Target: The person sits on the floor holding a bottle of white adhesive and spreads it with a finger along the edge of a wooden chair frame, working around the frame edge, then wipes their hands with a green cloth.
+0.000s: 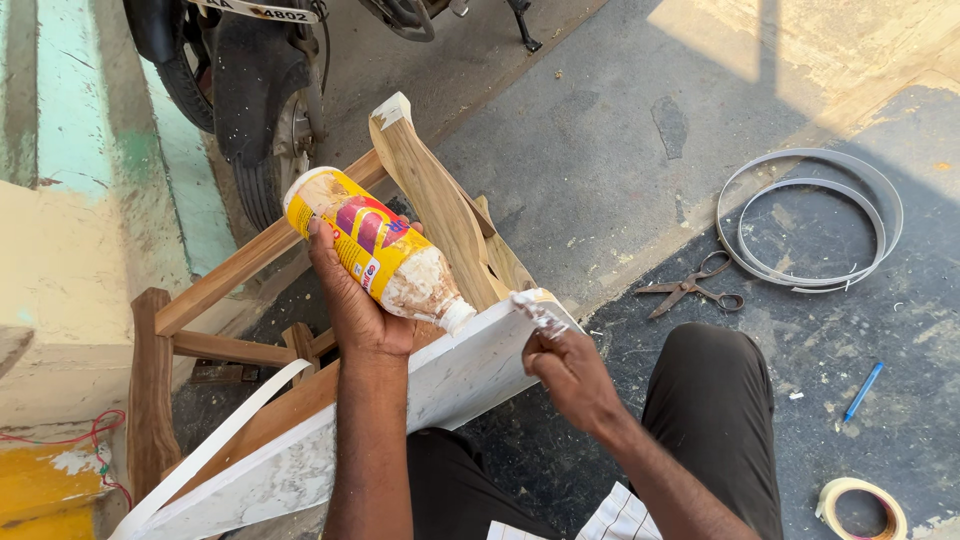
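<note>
A view from above of a person seated on a dark floor, working on a wooden chair frame (300, 330) that lies tipped over across the lap. A white-faced board (440, 385) runs along the frame from lower left to its upper right corner.

The left hand (355, 300) is wrapped around a glue bottle (380, 250), a clear plastic one with a yellow and red label. The bottle is tilted with its nozzle down, just above the board's top edge near the upper right corner. White glue fills the lower half of the bottle.

The right hand (570, 370) is nearly closed, its fingertips (540, 318) smeared white and pressed at the board's corner, seemingly spreading glue.

A loose white edging strip (215, 440) hangs off the frame's lower left. On the floor to the right lie a coil of white strip (812, 220), scissors (690, 290), a blue pen (862, 390) and a roll of tape (860, 508) near the bottom right corner. A motorbike wheel (270, 140) stands behind the frame.

Risks, as judged from this view: with the nozzle tipped down, a hard squeeze could flood the narrow edge, so glue would run down the white face or drip onto the trousers. Sticky fingers could smear the face. The frame rests only on the lap and could shift under pressure.
</note>
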